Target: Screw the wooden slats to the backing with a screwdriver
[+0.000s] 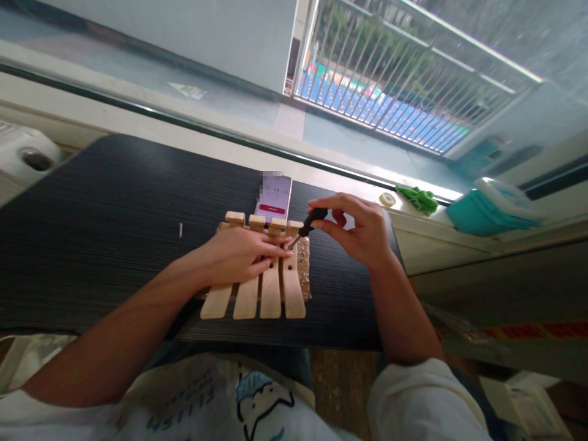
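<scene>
My right hand (356,226) grips the black handle of a screwdriver (314,220). The screwdriver is tilted, and its shaft reaches down-left to the upper part of the rightmost slat of a wooden piece with several flared slats (270,297). Whether a screw sits under the tip is too small to tell. Across the slats lies my left hand (236,254), fingers stretched to the right with the fingertips beside the screwdriver tip. Dark holes show in the right-hand slats. A rough brown block (304,269) is visible under the slats on the right.
Just behind the slats, a phone (274,199) lies on the black table (110,245). One small screw (180,230) rests left of my hand. A tape roll (387,199), a green cloth (417,199) and a teal container (487,208) stand along the window ledge.
</scene>
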A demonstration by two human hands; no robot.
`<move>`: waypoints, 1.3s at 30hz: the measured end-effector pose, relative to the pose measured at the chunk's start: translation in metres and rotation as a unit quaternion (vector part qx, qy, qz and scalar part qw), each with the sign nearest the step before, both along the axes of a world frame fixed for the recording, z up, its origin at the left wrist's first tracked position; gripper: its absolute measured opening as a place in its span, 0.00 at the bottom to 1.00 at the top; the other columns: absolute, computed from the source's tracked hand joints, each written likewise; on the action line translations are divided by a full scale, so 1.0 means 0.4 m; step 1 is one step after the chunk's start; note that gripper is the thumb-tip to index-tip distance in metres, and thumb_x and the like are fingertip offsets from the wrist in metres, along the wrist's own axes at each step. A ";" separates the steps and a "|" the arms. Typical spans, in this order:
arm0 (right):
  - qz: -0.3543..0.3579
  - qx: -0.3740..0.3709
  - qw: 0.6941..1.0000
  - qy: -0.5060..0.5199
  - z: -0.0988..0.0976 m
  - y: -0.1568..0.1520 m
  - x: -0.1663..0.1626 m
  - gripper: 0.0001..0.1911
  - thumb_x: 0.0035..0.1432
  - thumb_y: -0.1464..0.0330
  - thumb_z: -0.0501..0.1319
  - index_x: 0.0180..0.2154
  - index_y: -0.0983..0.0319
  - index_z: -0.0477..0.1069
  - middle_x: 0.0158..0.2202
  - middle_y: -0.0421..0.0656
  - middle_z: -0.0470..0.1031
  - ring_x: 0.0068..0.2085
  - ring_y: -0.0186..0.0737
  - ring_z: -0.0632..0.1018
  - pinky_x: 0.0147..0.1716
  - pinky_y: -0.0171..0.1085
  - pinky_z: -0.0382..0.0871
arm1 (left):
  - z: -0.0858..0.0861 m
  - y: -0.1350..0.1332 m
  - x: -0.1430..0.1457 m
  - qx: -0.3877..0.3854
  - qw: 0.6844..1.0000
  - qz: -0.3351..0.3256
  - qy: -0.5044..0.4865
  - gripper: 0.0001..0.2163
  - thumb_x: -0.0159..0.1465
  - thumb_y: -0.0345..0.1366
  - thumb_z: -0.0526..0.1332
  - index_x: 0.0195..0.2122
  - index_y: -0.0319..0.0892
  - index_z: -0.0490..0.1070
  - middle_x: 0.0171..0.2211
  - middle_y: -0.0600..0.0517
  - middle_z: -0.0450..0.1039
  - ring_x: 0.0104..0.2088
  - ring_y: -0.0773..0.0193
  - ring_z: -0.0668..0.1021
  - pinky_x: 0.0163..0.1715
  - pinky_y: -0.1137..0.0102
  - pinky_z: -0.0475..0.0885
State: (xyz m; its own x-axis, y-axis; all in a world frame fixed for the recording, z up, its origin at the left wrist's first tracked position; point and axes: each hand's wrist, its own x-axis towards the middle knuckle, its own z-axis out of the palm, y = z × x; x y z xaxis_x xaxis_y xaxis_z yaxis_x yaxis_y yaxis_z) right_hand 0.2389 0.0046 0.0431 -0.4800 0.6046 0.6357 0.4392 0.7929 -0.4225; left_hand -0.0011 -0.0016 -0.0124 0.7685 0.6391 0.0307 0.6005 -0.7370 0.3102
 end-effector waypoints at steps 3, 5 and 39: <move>-0.002 0.005 1.000 0.005 -0.001 0.001 -0.006 0.08 0.58 0.68 0.67 0.42 0.57 0.77 0.29 0.36 0.77 0.24 0.27 0.65 0.25 0.32 0.65 | 0.000 -0.001 0.000 0.005 1.000 -0.003 -0.001 0.20 0.67 0.35 0.55 0.58 0.61 0.71 0.62 0.62 0.67 0.56 0.60 0.77 0.55 0.63 0.73; -0.001 0.011 1.000 0.011 -0.004 0.001 -0.011 0.08 0.58 0.67 0.67 0.42 0.57 0.77 0.29 0.36 0.76 0.23 0.27 0.65 0.25 0.32 0.64 | 0.001 -0.001 0.001 0.007 1.000 -0.003 -0.002 0.20 0.67 0.35 0.55 0.58 0.61 0.71 0.62 0.62 0.68 0.56 0.61 0.77 0.55 0.64 0.73; -0.078 -0.035 0.993 0.078 -0.038 0.004 -0.037 0.11 0.54 0.60 0.69 0.34 0.57 0.71 0.24 0.32 0.64 0.23 0.27 0.62 0.24 0.35 0.61 | 0.006 -0.002 0.003 0.002 1.000 0.006 -0.001 0.19 0.67 0.35 0.56 0.56 0.62 0.72 0.62 0.62 0.68 0.54 0.60 0.79 0.53 0.64 0.74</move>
State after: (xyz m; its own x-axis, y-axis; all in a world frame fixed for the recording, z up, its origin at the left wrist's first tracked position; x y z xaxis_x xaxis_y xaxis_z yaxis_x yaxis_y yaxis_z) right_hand 0.2241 0.0064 0.0277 -0.2747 0.7092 0.6493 0.4795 0.6864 -0.5468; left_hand 0.0001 -0.0026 -0.0101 0.7605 0.6483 0.0360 0.6086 -0.7311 0.3085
